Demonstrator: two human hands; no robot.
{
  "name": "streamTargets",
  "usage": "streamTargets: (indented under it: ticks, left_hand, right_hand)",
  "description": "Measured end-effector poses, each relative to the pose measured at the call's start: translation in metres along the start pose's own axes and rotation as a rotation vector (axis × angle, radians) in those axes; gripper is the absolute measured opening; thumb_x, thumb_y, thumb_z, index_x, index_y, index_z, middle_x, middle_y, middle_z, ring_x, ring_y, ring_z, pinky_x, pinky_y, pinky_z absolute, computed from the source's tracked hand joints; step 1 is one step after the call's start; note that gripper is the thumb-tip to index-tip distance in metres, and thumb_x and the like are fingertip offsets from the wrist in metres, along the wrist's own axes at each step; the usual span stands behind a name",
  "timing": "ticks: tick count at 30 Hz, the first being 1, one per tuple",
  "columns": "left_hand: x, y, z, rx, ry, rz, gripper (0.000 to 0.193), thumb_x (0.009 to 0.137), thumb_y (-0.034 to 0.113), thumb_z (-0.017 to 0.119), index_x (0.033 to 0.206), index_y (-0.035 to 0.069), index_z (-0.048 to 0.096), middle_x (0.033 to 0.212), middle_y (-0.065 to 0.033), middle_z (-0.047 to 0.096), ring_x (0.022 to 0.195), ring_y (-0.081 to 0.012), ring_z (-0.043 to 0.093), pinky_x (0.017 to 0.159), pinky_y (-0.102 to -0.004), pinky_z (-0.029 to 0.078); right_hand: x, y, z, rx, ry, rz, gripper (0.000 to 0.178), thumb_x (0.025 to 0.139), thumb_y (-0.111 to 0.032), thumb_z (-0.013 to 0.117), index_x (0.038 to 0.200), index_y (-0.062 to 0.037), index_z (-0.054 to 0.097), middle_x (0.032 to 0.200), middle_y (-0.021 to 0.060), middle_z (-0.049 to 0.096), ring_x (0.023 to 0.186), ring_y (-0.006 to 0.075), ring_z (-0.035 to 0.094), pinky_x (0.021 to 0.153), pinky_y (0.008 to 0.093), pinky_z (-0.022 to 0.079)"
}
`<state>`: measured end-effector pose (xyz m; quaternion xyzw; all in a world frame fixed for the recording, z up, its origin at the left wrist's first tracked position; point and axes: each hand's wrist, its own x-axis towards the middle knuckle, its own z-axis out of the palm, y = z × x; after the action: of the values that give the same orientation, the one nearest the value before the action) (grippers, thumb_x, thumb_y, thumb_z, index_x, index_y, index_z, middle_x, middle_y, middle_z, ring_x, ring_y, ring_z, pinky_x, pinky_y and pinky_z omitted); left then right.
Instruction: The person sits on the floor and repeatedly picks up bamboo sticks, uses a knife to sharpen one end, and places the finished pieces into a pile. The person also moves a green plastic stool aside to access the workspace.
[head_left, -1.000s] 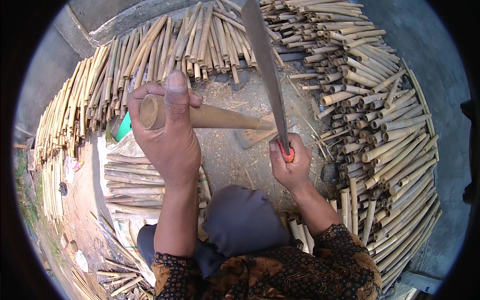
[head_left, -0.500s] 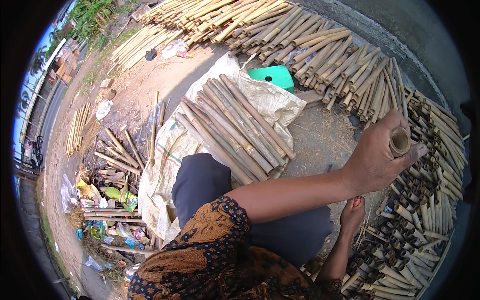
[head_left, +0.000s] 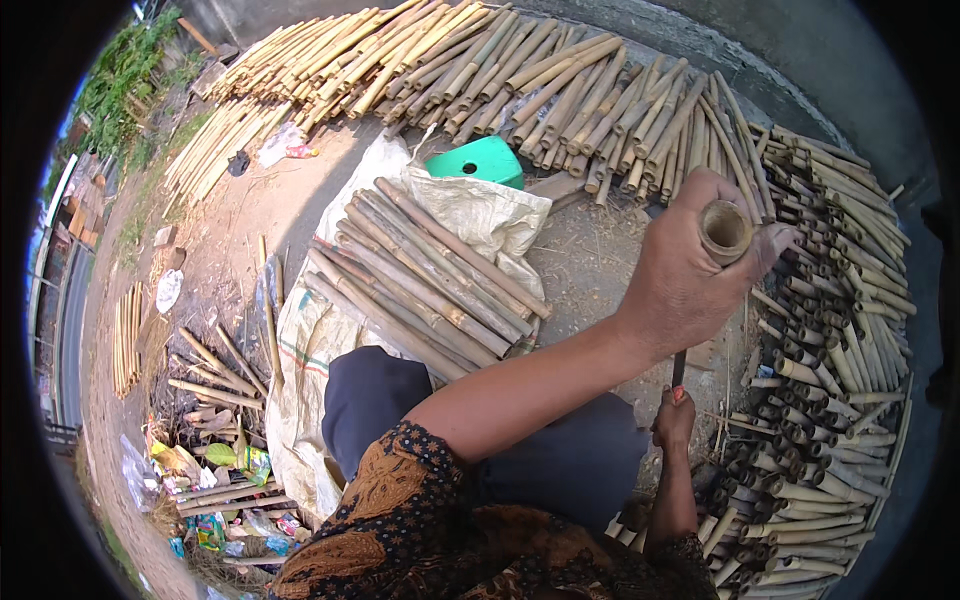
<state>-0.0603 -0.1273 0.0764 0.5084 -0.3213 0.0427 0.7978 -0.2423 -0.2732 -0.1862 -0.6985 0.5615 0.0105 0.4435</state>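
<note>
My left hand, on the arm that reaches across to the right, is wrapped round a bamboo pole. The pole's hollow cut end points up toward me, and its far length is hidden behind the hand. Below it, my right hand is closed round the reddish handle of a knife, whose narrow dark blade points up toward the left wrist. Several brown bamboo poles lie side by side on a pale woven sack beyond my knees.
A green plastic stool lies at the sack's far edge. Long bamboo stacks line the far wall. Upright and leaning bamboo bundles crowd the right side. Litter and loose bamboo offcuts lie at the left.
The view has turned, so the sack and stacks sit further left. The knife's blade, hidden before, now shows above my right hand. My left hand still grips the bamboo pole.
</note>
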Motion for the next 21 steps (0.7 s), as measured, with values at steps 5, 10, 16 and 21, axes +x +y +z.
streamTargets:
  ticks: [5,10,16,21]
  left_hand:
    - [0.007,-0.011,-0.008,-0.04,0.051,-0.022,0.034,0.094,0.025,0.079,0.1,0.006,0.051,0.078,-0.0019,0.063,0.071,-0.0063,0.062,0.063,-0.0207,0.05]
    - [0.008,-0.002,0.0,-0.033,0.105,-0.042,0.03,0.096,0.023,0.076,0.103,0.007,0.051,0.075,-0.0056,0.063,0.073,-0.0131,0.065,0.071,-0.0274,0.054]
    - [0.007,0.0,-0.01,-0.055,0.07,-0.062,0.027,0.098,0.022,0.074,0.101,0.006,0.051,0.078,-0.0074,0.063,0.076,-0.0145,0.064,0.076,-0.0282,0.054]
    - [0.004,0.001,-0.016,-0.002,0.046,-0.068,0.026,0.099,0.022,0.071,0.103,0.004,0.053,0.084,-0.0093,0.056,0.078,-0.0201,0.06,0.079,-0.0381,0.054]
  right_hand:
    - [-0.035,-0.016,-0.029,0.019,0.114,-0.444,0.029,0.098,-0.029,0.065,0.096,-0.0001,0.063,0.075,0.0203,0.066,0.068,0.0364,0.068,0.066,0.0433,0.051]
    - [-0.064,-0.07,-0.033,0.294,0.217,-0.847,0.029,0.098,-0.027,0.067,0.102,0.0008,0.062,0.073,0.019,0.067,0.067,0.036,0.071,0.064,0.0422,0.054]
    - [-0.039,-0.069,-0.007,0.013,0.149,-0.479,0.028,0.097,-0.026,0.064,0.104,0.0008,0.064,0.079,0.0242,0.07,0.075,0.045,0.07,0.068,0.0466,0.055]
    - [-0.062,-0.071,-0.022,0.242,0.137,-0.62,0.025,0.097,-0.024,0.065,0.1,0.0009,0.063,0.078,0.025,0.069,0.074,0.0451,0.07,0.067,0.0465,0.054]
